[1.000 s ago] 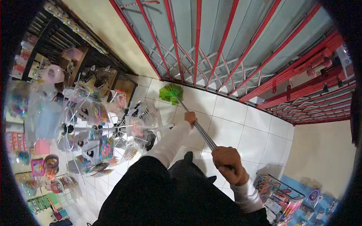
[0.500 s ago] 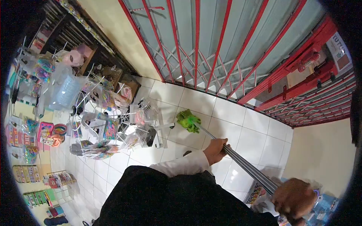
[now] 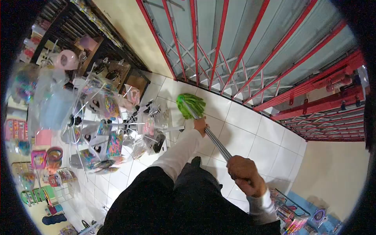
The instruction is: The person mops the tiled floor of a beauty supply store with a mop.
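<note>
We get decent bright indoor light on the white floor (image 3: 250, 145), with a soft glare patch low in the middle and faint shadows beside the mop handle (image 3: 217, 143). We can't see the lamp itself. The fisheye bends everything toward black, vignetted edges, and the display rack (image 3: 98, 133) on the left looks kinda smeary.

A red folding gate (image 3: 250, 51) stands in front of grey-blue panels (image 3: 250, 15). On the opposite side, a wire display rack (image 3: 129, 125) carries clear packets, some with multicoloured contents (image 3: 114, 144), near dark shelving (image 3: 58, 43) against a cream wall (image 3: 129, 27). A wire basket (image 3: 291, 203) of packaged goods sits beside a blue-and-cream wall (image 3: 325, 172).
</note>
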### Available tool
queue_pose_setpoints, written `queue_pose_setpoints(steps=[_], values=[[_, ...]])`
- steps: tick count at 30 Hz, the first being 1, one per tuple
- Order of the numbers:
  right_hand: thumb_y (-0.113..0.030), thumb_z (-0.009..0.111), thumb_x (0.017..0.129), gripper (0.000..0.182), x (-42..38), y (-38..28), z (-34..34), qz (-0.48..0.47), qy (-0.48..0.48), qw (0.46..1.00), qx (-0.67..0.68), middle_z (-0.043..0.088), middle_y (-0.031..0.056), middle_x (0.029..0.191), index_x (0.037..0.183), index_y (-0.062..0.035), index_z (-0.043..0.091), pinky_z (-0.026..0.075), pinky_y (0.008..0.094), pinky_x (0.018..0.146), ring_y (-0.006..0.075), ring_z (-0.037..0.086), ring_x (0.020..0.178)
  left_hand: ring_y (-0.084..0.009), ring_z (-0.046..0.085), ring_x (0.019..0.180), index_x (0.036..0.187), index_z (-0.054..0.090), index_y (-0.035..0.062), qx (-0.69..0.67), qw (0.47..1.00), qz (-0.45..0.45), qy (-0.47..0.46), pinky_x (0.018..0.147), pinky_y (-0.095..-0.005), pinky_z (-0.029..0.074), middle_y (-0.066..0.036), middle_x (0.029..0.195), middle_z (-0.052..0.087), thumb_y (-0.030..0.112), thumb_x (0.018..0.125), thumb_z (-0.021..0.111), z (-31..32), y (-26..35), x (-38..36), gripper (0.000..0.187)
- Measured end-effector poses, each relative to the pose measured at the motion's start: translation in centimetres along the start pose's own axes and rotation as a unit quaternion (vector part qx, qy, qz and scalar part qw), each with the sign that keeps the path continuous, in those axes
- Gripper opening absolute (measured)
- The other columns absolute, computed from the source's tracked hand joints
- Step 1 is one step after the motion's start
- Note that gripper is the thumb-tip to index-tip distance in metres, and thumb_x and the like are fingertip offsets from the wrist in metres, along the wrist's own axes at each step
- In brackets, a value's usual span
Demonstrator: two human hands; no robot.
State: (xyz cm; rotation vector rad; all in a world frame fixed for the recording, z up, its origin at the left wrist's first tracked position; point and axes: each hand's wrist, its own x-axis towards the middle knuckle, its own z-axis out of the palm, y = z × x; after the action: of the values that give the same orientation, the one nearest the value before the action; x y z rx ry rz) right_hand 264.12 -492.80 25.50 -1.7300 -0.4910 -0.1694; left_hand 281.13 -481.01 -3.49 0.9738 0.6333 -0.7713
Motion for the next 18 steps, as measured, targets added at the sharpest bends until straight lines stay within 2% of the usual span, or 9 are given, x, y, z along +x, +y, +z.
queue_pose_setpoints(steps=[2,4,6,7,9,12,14,17,18], values=[[-0.013,0.050,0.070,0.020,0.7,2.5,1.4,-0.018,0.061,0.997,0.044,0.039,0.0105,0.055,0.055,-0.0036,0.039,0.033,0.0406,0.050,0.0304,0.040,0.049,-0.0181,0.045,0.051,0.085,0.044,0.0139,0.068,0.997,-0.031,0.025,0.041,-0.0319,0.041,-0.004,0.067,0.043,0.018,0.086,0.051,-0.2,0.9,2.8,0.008],[-0.012,0.049,0.069,0.020,1.7,3.5,2.3,-0.034,0.120,0.989,0.086,0.035,0.0093,0.053,0.054,-0.0050,0.037,0.030,0.0404,0.046,0.0303,0.037,0.046,-0.0182,0.044,0.050,0.085,0.047,0.0141,0.120,0.992,-0.024,-0.015,0.042,-0.0337,0.040,-0.004,0.068,0.044,0.020,0.084,0.053,-1.7,0.0,6.1,0.009],[-0.013,0.049,0.069,0.020,2.3,4.8,2.7,-0.027,0.125,0.989,0.076,0.037,0.0093,0.053,0.054,-0.0055,0.038,0.032,0.0399,0.047,0.0299,0.039,0.047,-0.0185,0.045,0.050,0.083,0.049,0.0138,0.433,0.878,0.167,-0.117,0.043,-0.0357,0.040,-0.004,0.068,0.045,0.024,0.082,0.056,-4.7,-0.2,10.4,0.013],[-0.013,0.048,0.069,0.020,2.5,5.6,2.8,-0.025,0.127,0.989,0.068,0.038,0.0093,0.054,0.054,-0.0057,0.038,0.032,0.0396,0.047,0.0297,0.040,0.047,-0.0187,0.045,0.051,0.081,0.050,0.0134,0.661,0.647,0.331,-0.187,0.045,-0.0368,0.040,-0.003,0.067,0.046,0.027,0.080,0.058,-6.9,0.9,13.3,0.016],[-0.015,0.049,0.069,0.020,3.0,8.1,4.0,-0.021,0.131,0.989,0.062,0.039,0.0091,0.054,0.054,-0.0063,0.038,0.034,0.0387,0.048,0.0293,0.041,0.048,-0.0198,0.049,0.056,0.079,0.054,0.0132,0.844,0.319,0.385,-0.193,0.050,-0.0414,0.040,-0.003,0.067,0.050,0.029,0.078,0.060,-7.1,2.8,15.7,0.017],[-0.015,0.048,0.078,0.030,5.3,10.6,4.1,-0.039,0.169,0.983,0.062,0.041,0.0063,0.049,0.052,-0.0064,0.038,0.035,0.0344,0.048,0.0228,0.043,0.044,-0.0225,0.059,0.069,0.079,0.064,0.0139,0.939,0.283,0.182,-0.072,0.060,-0.0519,0.041,-0.003,0.069,0.061,0.026,0.078,0.062,-4.0,4.8,17.8,0.012],[-0.015,0.047,0.079,0.032,6.4,11.6,3.8,-0.027,0.222,0.972,0.077,0.040,0.0052,0.047,0.051,-0.0068,0.037,0.034,0.0334,0.047,0.0209,0.042,0.042,-0.0239,0.061,0.068,0.074,0.066,0.0137,0.922,0.278,0.254,-0.093,0.060,-0.0529,0.043,-0.003,0.068,0.060,0.029,0.075,0.065,-2.9,6.6,18.7,0.015],[-0.013,0.047,0.079,0.032,7.2,11.6,2.4,-0.026,0.260,0.961,0.093,0.040,0.0048,0.046,0.050,-0.0069,0.035,0.032,0.0318,0.045,0.0193,0.040,0.041,-0.0240,0.063,0.073,0.066,0.066,0.0131,0.906,0.310,0.280,-0.065,0.060,-0.0487,0.044,-0.002,0.068,0.061,0.028,0.070,0.068,-1.5,6.5,18.4,0.016],[-0.013,0.047,0.077,0.030,7.0,10.9,2.4,-0.012,0.248,0.965,0.084,0.040,0.0053,0.046,0.050,-0.0065,0.036,0.032,0.0319,0.045,0.0197,0.040,0.041,-0.0235,0.063,0.076,0.069,0.066,0.0131,0.925,0.293,0.229,-0.071,0.060,-0.0469,0.044,-0.002,0.069,0.062,0.027,0.071,0.067,-1.2,6.5,18.2,0.014]])
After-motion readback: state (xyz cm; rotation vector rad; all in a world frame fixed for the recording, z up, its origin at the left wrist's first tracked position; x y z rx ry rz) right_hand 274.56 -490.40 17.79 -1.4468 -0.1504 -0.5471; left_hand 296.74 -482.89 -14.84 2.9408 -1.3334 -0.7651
